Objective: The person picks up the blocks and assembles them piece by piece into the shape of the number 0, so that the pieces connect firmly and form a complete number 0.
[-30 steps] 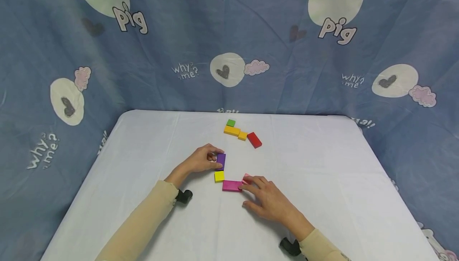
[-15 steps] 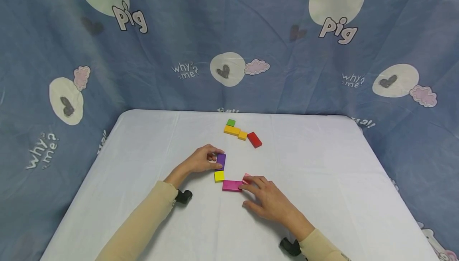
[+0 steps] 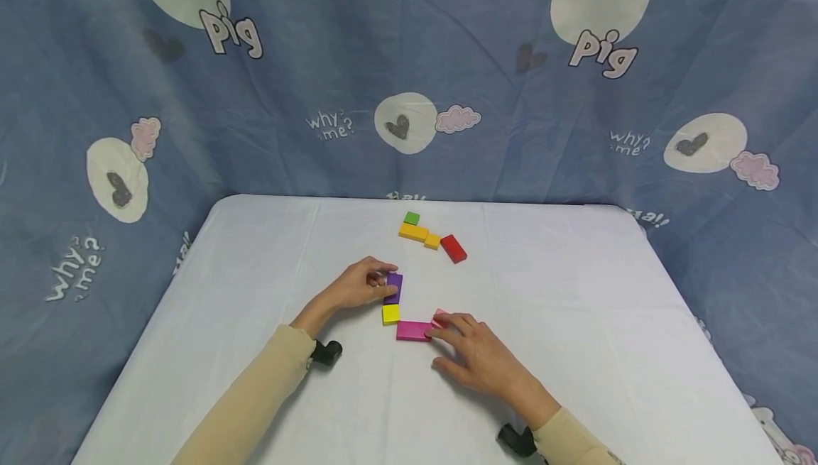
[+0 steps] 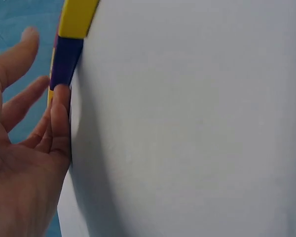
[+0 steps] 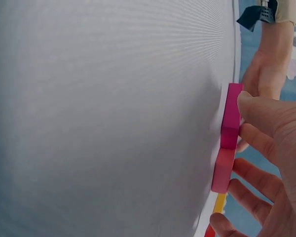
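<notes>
My left hand (image 3: pixel 354 285) is at a purple block (image 3: pixel 396 282). In the left wrist view a fingertip touches the end of the purple block (image 4: pixel 68 57), and the thumb is raised clear of it. A yellow block (image 3: pixel 390 314) adjoins the purple one's near end. Right of that lies a long magenta block (image 3: pixel 412 331), meeting the yellow one at a corner. My right hand (image 3: pixel 482 355), fingers spread and slightly bent, rests its fingertips on the magenta block and a small pink block (image 3: pixel 439 314). In the right wrist view the pink block (image 5: pixel 223 170) abuts the magenta block's end.
Farther back on the white-covered table (image 3: pixel 543 294) lie a green block (image 3: pixel 412 218), a long orange-yellow block (image 3: pixel 413 232), a small orange-yellow block (image 3: pixel 432 241) and a red block (image 3: pixel 454 249). A blue printed curtain (image 3: pixel 268 124) hangs behind the table.
My left thumb has shifted slightly away from me over the purple block, and the left fingertips have drawn back a little. The right hand and the other blocks have not moved.
</notes>
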Available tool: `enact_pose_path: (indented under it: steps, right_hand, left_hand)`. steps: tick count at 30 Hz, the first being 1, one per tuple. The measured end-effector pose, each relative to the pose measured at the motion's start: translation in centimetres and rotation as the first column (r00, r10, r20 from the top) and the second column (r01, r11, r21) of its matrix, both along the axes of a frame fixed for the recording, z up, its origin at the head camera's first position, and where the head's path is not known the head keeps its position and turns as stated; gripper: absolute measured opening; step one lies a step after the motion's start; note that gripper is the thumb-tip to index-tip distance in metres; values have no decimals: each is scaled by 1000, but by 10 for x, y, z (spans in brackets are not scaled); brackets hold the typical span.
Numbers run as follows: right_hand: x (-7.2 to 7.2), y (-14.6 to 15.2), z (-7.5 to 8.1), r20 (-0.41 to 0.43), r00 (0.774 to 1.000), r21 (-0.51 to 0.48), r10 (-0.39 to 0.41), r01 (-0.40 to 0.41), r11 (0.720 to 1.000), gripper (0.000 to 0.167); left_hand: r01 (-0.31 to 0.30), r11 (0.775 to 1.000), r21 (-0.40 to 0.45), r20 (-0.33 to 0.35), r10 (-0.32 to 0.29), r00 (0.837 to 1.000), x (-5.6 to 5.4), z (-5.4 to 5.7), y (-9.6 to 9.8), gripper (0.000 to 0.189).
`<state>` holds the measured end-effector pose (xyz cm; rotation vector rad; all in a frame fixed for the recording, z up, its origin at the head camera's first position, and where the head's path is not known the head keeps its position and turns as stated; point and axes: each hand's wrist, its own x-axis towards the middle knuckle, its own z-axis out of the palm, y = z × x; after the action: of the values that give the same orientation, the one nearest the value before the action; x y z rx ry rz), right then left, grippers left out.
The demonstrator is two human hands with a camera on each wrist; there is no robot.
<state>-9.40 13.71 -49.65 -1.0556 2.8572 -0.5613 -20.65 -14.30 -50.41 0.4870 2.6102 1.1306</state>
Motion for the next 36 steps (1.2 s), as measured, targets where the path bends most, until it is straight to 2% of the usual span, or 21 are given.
enact_pose_path:
  steps: [8,11,14,18,23,28,31,36]
  right_hand:
    - [0,1,0,10,1000,6,0,0,1000,49]
    - [0,1,0,5,1000,6,7,-7,1000,50]
    - [0,1,0,3,1000,12,10,-10,1000,50]
    - [-1,1,1,-11,1000,9,17,-17,1000,49]
    - [-2,2,3,-30,999,-2,24,-24,1000,49]
    - [-3,1,3,-34,999,2,25,-25,1000,49]
    - [-2,1,4,-26,999,5,24,-24,1000,49]
    - [-1,1,3,-1,1000,6,18,-18,1000,49]
  left_hand:
    - [3,998,67,-32,-1,999,10,4,-3,50]
    - [35,997,75,-60,-30,998,15,5,-5,53]
    - [94,995,44,-100,-89,991,22,7,-8,59]
    - [172,983,-69,-145,-180,973,33,11,-12,71]
    - [245,952,-182,-140,-272,952,49,14,-14,76]
    - [345,902,-260,-167,-394,904,63,15,-11,70]
    - [383,870,-311,-167,-446,879,70,14,-11,69]
    - [398,860,-319,-141,-459,877,79,13,-11,68]
